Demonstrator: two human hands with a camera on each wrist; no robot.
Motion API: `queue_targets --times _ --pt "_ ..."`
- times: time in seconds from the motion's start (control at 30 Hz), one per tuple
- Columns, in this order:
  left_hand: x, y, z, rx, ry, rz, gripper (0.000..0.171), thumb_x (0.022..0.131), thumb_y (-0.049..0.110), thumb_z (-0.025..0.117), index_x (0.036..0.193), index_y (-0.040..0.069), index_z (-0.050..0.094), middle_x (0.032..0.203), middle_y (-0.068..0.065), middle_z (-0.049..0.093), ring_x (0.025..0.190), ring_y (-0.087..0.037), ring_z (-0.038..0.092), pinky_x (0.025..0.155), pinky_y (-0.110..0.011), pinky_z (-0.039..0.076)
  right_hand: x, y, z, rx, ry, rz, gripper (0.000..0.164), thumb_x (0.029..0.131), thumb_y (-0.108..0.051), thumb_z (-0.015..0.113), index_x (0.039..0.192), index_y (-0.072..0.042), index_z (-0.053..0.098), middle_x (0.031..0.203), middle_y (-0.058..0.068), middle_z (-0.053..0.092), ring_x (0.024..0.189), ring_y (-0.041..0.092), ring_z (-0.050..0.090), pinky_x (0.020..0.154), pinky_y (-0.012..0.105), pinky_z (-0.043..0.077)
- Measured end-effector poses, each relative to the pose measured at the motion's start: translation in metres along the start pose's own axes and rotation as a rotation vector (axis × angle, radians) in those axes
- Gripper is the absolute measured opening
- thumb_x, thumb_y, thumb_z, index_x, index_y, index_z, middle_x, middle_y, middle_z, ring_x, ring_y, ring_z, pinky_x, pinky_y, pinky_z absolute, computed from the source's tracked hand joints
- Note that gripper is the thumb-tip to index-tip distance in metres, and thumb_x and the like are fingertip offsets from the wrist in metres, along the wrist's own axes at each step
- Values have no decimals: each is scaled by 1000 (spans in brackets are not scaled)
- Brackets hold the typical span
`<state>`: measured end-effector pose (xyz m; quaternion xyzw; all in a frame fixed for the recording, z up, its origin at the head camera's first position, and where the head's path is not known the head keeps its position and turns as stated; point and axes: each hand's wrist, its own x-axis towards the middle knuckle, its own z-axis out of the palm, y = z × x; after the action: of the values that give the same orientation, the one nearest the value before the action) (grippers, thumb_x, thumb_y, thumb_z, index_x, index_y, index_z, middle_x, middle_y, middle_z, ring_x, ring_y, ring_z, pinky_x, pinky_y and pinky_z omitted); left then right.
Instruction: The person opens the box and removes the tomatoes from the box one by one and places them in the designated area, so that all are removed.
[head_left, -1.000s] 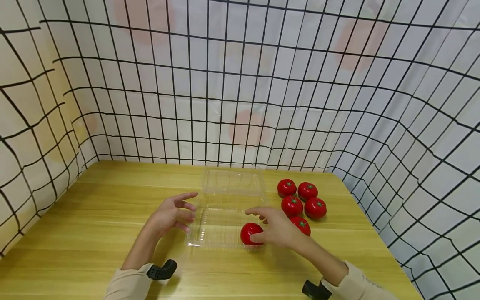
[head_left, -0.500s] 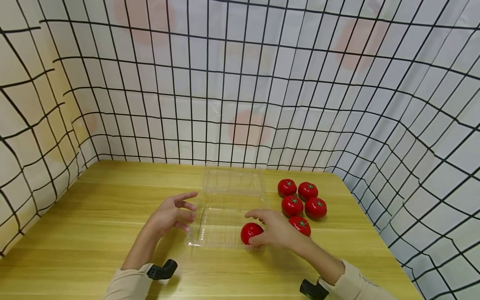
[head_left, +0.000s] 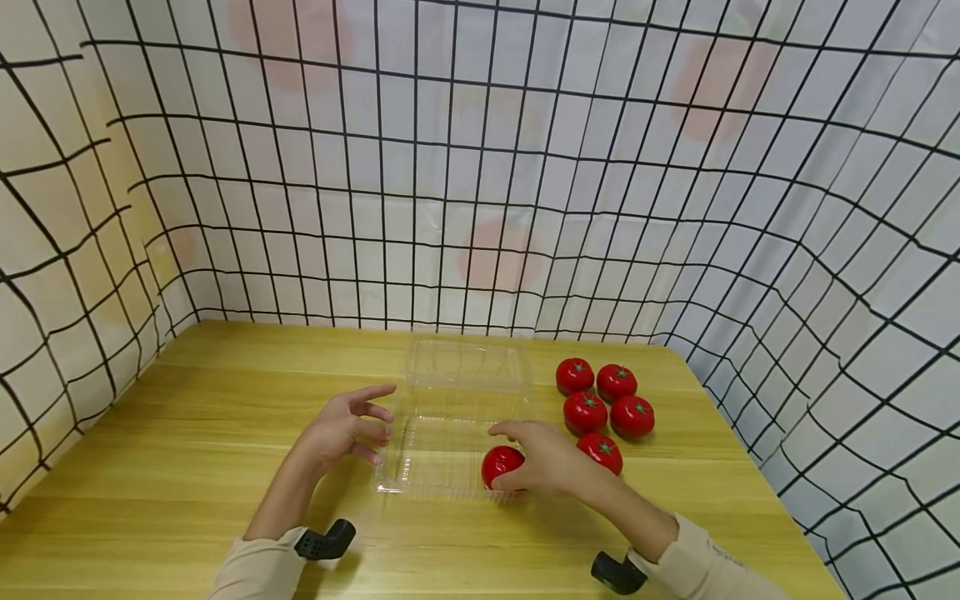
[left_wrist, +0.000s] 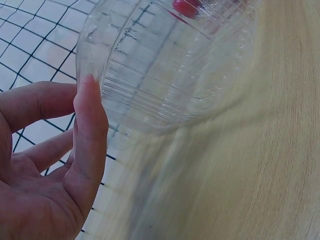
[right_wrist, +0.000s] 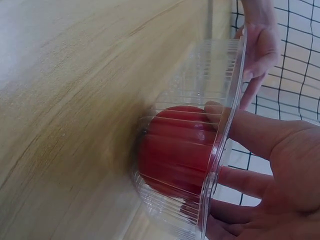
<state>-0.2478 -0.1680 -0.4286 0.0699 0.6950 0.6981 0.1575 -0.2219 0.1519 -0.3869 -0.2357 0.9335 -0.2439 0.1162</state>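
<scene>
A clear plastic clamshell container (head_left: 438, 450) lies opened out on the table, its lid (head_left: 467, 363) folded back toward the wall. Inside the base's near right corner sits one red tomato (head_left: 498, 467). My right hand (head_left: 553, 460) reaches over the right rim and grips that tomato, thumb on the near side. In the right wrist view the tomato (right_wrist: 177, 150) shows through the ribbed wall, and my fingertips are partly hidden behind it. At the left rim, my left hand (head_left: 339, 429) has its fingers spread and relaxed. One fingertip (left_wrist: 90, 87) overlaps the rim in the left wrist view.
Several more tomatoes (head_left: 584, 412) with green stem marks stand grouped to the right of the container; the nearest one (head_left: 601, 452) is close behind my right wrist. A black-lined white grid backdrop (head_left: 480, 183) encloses the wooden table (head_left: 247, 400) at the back and sides.
My right hand and forearm have shifted slightly to the left, with the thumb farther over the tomato. The tomato, the container and my left hand stay in place.
</scene>
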Motion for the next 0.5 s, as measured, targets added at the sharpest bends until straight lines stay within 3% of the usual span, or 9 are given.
queue_targets --times 0.23,0.5 --pt "-1 0 0 -3 1 0 75 88 -7 65 156 2 35 116 -21 54 77 -21 65 57 -32 62 4 1 1 -22 -22 -11 67 80 -29 86 137 -6 61 125 16 67 112 31 61 92 50 59" --pt "-1 1 0 3 -3 8 74 88 -7 64 156 2 35 115 -21 55 77 -21 65 57 -33 62 5 -3 5 -54 -50 37 67 81 -30 85 139 -9 60 134 13 64 119 35 55 90 51 59"
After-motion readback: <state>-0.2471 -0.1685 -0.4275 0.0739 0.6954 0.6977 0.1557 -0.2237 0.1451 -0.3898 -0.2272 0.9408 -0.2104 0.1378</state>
